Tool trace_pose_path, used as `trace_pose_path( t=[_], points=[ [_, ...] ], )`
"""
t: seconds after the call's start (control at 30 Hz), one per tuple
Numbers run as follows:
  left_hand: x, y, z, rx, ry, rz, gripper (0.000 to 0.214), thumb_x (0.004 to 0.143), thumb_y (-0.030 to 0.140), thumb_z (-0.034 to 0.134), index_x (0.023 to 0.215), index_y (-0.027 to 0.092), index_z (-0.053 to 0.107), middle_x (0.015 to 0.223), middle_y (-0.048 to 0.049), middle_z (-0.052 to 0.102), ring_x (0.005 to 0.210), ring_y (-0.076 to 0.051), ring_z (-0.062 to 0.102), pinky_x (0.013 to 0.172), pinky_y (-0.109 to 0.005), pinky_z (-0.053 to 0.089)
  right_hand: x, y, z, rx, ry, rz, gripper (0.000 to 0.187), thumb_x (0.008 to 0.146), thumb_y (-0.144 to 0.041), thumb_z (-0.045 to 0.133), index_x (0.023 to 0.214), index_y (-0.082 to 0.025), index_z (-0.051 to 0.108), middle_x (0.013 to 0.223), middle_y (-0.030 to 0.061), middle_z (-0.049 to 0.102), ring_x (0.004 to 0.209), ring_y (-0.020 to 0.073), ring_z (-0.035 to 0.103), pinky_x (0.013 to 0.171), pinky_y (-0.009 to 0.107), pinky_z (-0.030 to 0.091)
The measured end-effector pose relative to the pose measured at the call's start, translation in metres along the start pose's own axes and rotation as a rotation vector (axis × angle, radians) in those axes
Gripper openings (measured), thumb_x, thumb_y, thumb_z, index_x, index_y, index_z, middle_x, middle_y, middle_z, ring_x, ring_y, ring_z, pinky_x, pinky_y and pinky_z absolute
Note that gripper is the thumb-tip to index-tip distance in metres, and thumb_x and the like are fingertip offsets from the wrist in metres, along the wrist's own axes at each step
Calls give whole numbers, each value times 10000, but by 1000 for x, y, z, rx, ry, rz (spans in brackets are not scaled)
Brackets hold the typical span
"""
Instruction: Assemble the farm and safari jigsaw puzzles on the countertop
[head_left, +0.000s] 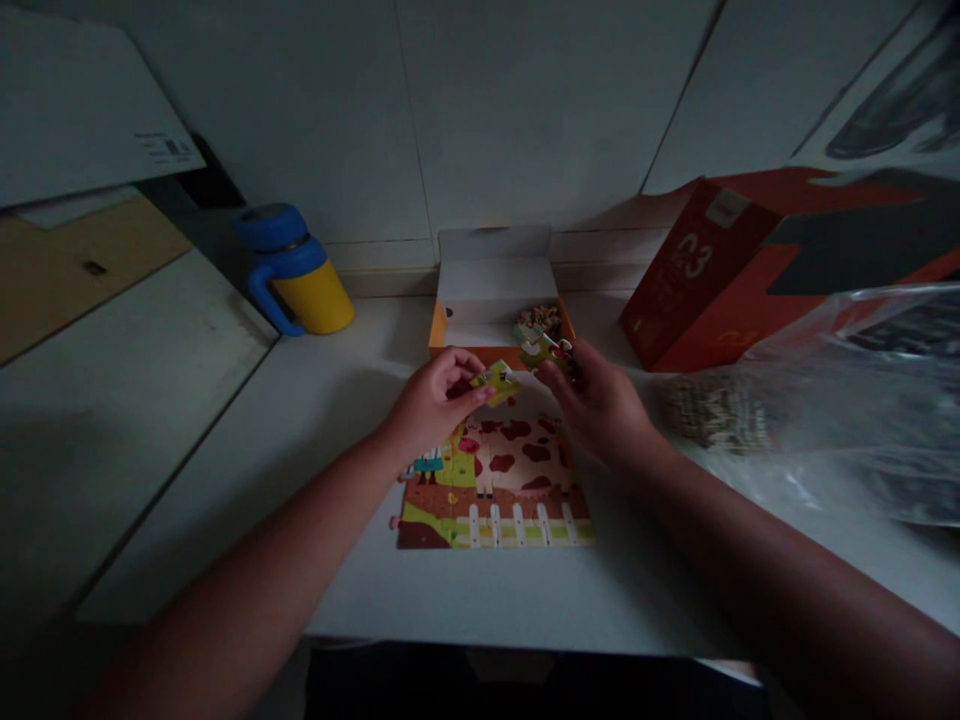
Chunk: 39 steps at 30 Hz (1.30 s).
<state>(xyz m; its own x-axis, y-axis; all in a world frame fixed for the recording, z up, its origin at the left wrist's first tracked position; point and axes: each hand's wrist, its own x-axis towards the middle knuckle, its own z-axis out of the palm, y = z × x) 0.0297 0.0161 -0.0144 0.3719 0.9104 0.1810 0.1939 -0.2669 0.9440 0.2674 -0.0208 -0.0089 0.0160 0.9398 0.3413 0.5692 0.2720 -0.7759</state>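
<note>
My left hand pinches a green puzzle piece between thumb and fingers, just in front of the orange box. In my right hand is another puzzle piece, mostly green with red and white parts, raised by the box's front wall. Beneath both hands lies a partly joined jigsaw puzzle showing a spotted cow, a white fence and a figure in blue. Its upper edge is partly hidden by my hands. The open orange box behind holds several loose puzzle pieces at its right end.
A blue and yellow jug stands at the back left. On the right are a red box and a clear plastic bag. Pale boards line the left side, and a wall closes the table's back.
</note>
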Motion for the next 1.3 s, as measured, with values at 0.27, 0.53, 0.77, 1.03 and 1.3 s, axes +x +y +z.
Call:
trace_pose_path(
  t=[0.27, 0.53, 0.77, 1.03, 1.3],
  points=[
    [-1, -2, 6, -358, 47, -186, 152, 945, 307, 673, 1019, 190, 609, 1032, -51, 729, 901, -176, 741, 929, -397, 592, 1, -1, 9, 554, -146, 128, 371, 928, -558, 705, 1025, -249, 523, 877, 6, 684, 736, 160, 625, 629, 280, 505],
    [-11, 2, 24, -218, -137, -129, 155, 990, 319, 627, 1042, 226, 515, 1015, -69, 765, 955, -213, 751, 852, -360, 592, -1, -2, 13, 412, -197, 130, 341, 958, -472, 675, 1182, -232, 584, 1084, 71, 725, 894, 205, 705, 794, 343, 588],
    [-13, 8, 18, 117, -152, -10, 112, 937, 253, 668, 1038, 207, 668, 1064, -75, 775, 955, -211, 737, 853, -366, 588, -5, -10, 6, 220, -251, -11, 242, 1004, -419, 615, 1128, -211, 632, 1026, 65, 751, 873, 205, 702, 763, 311, 557],
    [-8, 7, -6, 506, -5, 141, 103, 971, 247, 623, 1013, 223, 714, 988, -38, 776, 858, -159, 695, 806, -325, 541, 6, 10, -12, -384, -285, -178, 173, 982, -225, 631, 1152, -189, 638, 1059, 105, 751, 884, 228, 696, 759, 301, 473],
    [-7, 16, -11, 681, -106, 143, 113, 949, 209, 623, 869, 203, 703, 871, -32, 746, 838, -178, 668, 808, -339, 490, 7, 15, -10, -465, -329, -186, 154, 994, -235, 612, 1136, -181, 631, 1092, 129, 742, 937, 259, 699, 792, 315, 470]
  ],
)
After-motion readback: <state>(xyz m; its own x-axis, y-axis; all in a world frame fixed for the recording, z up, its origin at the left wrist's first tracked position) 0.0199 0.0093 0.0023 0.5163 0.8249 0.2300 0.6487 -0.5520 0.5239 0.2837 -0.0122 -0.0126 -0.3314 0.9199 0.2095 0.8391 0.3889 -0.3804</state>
